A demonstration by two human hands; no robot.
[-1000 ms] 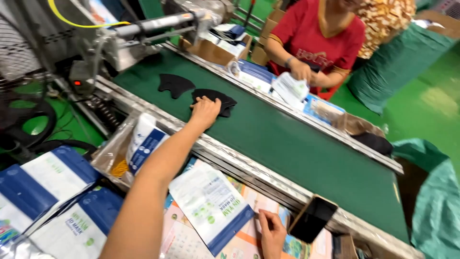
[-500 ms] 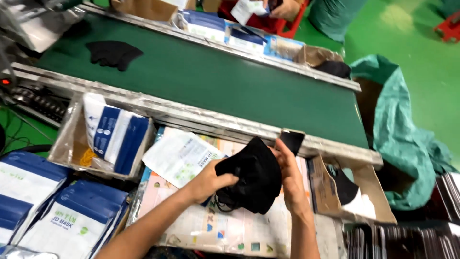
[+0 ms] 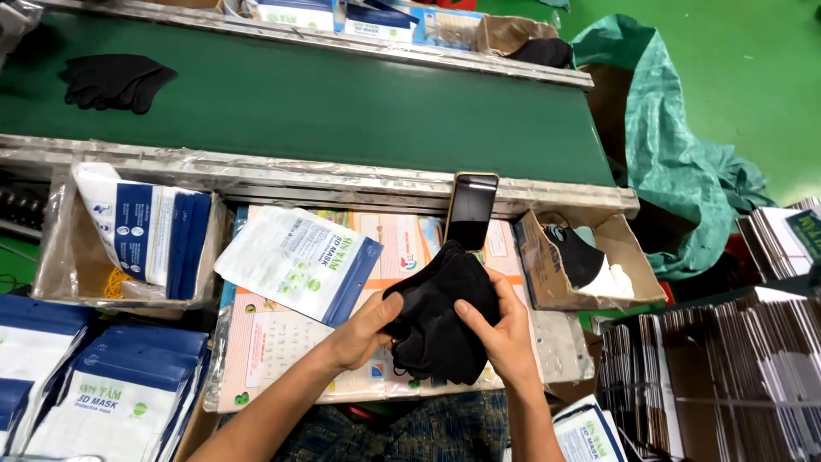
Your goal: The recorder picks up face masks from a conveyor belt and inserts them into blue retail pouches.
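Both my hands hold a stack of black face masks (image 3: pixel 440 312) over the worktable, just below a dark phone (image 3: pixel 471 210) that leans on the conveyor's rail. My left hand (image 3: pixel 369 327) grips the stack's left edge. My right hand (image 3: pixel 503 332) wraps the right side, thumb on top. A white and blue pouch (image 3: pixel 298 261) lies flat just left of my hands. Farther off, another pile of black masks (image 3: pixel 115 79) rests on the green conveyor belt (image 3: pixel 342 107) at the upper left.
A cardboard box (image 3: pixel 85 274) with upright white and blue pouches stands at left, more pouches (image 3: pixel 120 393) piled below it. At right is a small cardboard box (image 3: pixel 547 274) holding a black mask, then stacks of flat cartons (image 3: pixel 727 376). A green plastic sheet (image 3: pixel 676 171) drapes beyond the belt's end.
My left hand came back from the belt with black masks, and my right hand joined it. Both now hold the stack lower, over the table; the view has tilted down.
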